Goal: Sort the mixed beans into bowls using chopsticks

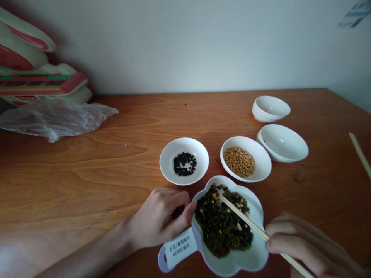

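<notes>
My left hand point(166, 216) is closed on the left rim of a flower-shaped tray point(257, 200), thumb and fingers pinching the edge. The tray is white inside with a lilac handle, and it holds mixed dark green, black and yellow beans point(223, 227). Pale wooden chopsticks point(246, 220) are gripped in my right hand point(307, 243) at the tray's right side. Their tips touch the beans near the tray's top, lying so close together that I cannot tell one stick from two. A paper label point(181, 248) with printed characters lies across the handle.
Beyond the tray stand a white bowl point(166, 164) of black beans and another point(263, 164) of tan lentil-like seeds. Two more white bowls point(292, 148) point(271, 110) stand farther right. A pale stick point(359, 154) shows at the right edge. A plastic bag point(63, 117) and toy keyboard point(43, 83) sit left.
</notes>
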The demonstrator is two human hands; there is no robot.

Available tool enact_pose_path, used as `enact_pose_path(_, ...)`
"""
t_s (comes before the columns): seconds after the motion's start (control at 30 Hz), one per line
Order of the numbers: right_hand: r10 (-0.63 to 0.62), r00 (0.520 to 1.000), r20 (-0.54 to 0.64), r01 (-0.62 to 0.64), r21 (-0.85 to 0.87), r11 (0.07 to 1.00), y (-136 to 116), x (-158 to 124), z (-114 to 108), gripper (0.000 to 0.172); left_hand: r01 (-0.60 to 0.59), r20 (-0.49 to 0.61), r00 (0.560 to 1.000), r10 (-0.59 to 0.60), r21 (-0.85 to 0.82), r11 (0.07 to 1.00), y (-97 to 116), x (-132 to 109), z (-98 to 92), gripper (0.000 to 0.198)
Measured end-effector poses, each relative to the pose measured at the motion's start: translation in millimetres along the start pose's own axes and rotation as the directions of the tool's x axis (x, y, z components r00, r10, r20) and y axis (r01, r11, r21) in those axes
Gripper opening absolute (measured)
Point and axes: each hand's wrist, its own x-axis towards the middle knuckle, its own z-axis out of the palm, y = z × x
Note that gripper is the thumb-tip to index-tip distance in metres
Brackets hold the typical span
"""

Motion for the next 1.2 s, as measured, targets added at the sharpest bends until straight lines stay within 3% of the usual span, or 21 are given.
enact_pose_path(0.1,-0.045,0.988,-0.150,0.053,0.050,0.997,-1.4,5.4,7.5,0.062,-0.003,0.008,1.000,0.003,0.007,1.000,-0.7,0.2,0.6,0.037)
enact_pose_path(0.2,-0.037,0.978,-0.206,0.067,0.143,0.987,2.6,3.8,4.2,0.057,-0.003,0.008,1.000,0.003,0.013,1.000,-0.5,0.7,0.7,0.037)
enact_pose_path(0.27,0.043,0.982,-0.184,-0.004,0.207,0.978,3.9,1.6,-0.5,0.053,-0.009,0.000,1.000,0.009,0.013,1.000,0.2,1.3,0.3,0.037)
enact_pose_path(0.37,0.124,0.989,-0.081,-0.102,0.232,0.967,-1.1,4.9,-2.8,0.065,-0.014,-0.008,1.000,0.014,0.010,1.000,1.2,2.0,-0.7,0.038)
enact_pose_path(0.53,0.083,0.996,0.013,-0.084,0.202,0.976,-14.8,21.2,5.7,0.075,-0.008,-0.007,1.000,0.008,0.015,1.000,1.1,2.3,-1.6,0.037)
enact_pose_path(0.67,0.080,0.996,0.049,-0.086,0.156,0.984,-13.4,17.8,5.3,0.075,-0.004,-0.004,1.000,0.004,0.005,1.000,0.5,2.1,-1.2,0.037)
enact_pose_path(0.8,0.077,0.995,0.063,-0.086,0.160,0.983,-10.8,9.0,3.6,0.071,0.007,0.004,1.000,-0.007,0.000,1.000,0.7,1.9,-0.9,0.037)
enact_pose_path(1.07,0.050,0.998,-0.041,-0.042,0.177,0.983,-15.4,13.6,10.1,0.071,0.011,0.008,1.000,-0.011,-0.001,1.000,1.0,2.2,-0.7,0.038)
enact_pose_path(1.2,0.132,0.991,-0.005,-0.128,0.212,0.969,-4.9,-2.0,-4.3,0.074,0.025,0.007,1.000,-0.025,0.002,1.000,-0.7,0.9,0.1,0.037)
